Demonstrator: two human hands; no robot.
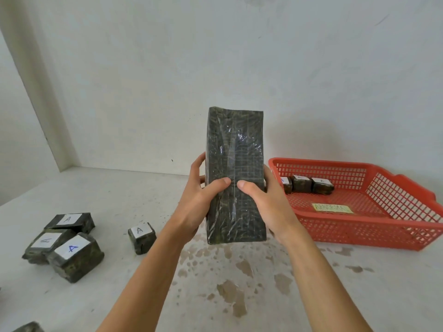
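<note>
At the near left edge, a dark wrapped corner of a block [28,327] just shows. Brown stains [232,295] speckle the white table [115,188] between the two bare forearms.

Farther left lie three dark, plastic-wrapped blocks huddled together. The nearest block [75,256] bears a white label with a blue "A". The one behind it [44,244] has a label whose mark sits sideways. The far one [70,221] is labelled "A" in grey. To their right, apart from them, stands a small cube [142,237], also labelled "A".

In the middle, a long dark block [236,149] in glossy film is held upright, clear of the table. The left hand [203,200] grips its left side and the right hand [266,202] its right side. Both thumbs are pressed on the front face, nearly meeting.

Behind and to the right sits a red plastic basket [359,238]. A yellow label [332,208] on its floor is too blurred to read surely. Three small wrapped cubes [301,183] stand in a row at its far left, with white labels that show "A". A plain white wall [215,56] rises behind.
</note>
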